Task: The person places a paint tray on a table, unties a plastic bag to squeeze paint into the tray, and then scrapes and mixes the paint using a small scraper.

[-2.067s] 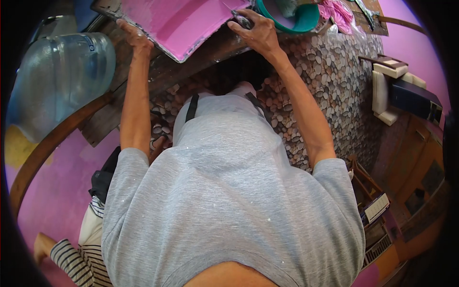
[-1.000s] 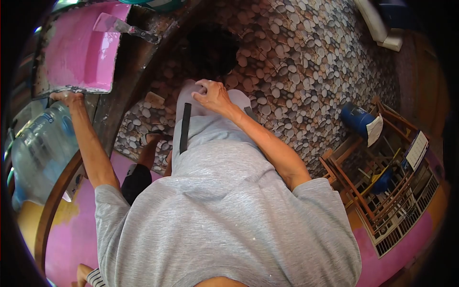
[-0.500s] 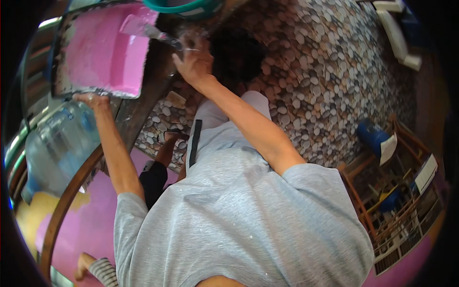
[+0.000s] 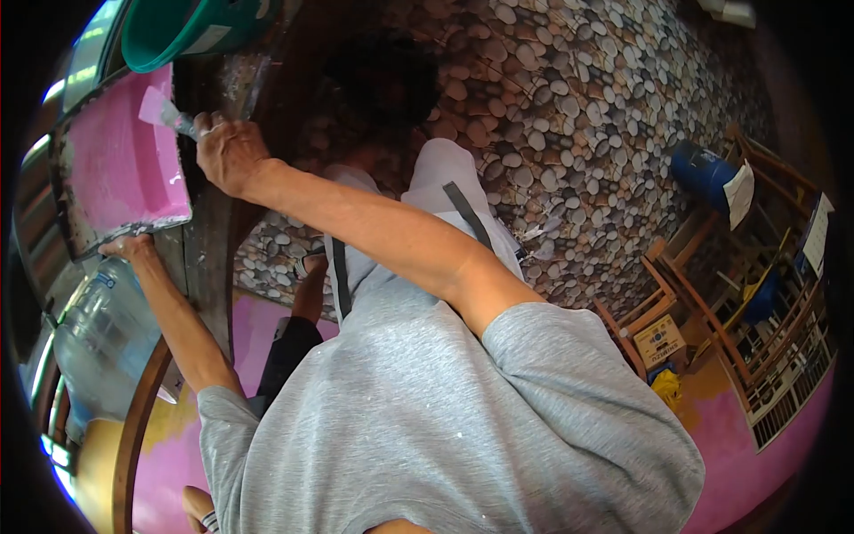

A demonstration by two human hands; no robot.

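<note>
A tray of pink paint (image 4: 111, 169) with a dark, smeared rim lies at the upper left. My left hand (image 4: 129, 246) grips its near edge, fingers closed on the rim. Across the tray's right side lies a putty knife (image 4: 169, 116), its blade coated in pink. My right hand (image 4: 233, 153) is closed round the handle of that knife. Above the tray stands a green bucket (image 4: 182, 36).
A large clear water bottle (image 4: 107, 334) is below the tray, beside a curved wooden rail (image 4: 142, 427). Another person's leg (image 4: 309, 289) and hand (image 4: 194, 503) show at left. Wooden chairs (image 4: 685, 285) and a blue container (image 4: 703, 175) stand at right.
My right hand has moved left from near my knees and closed on the putty knife. The view has turned, so the tray and bucket sit further left. My left hand stays on the tray's edge.
</note>
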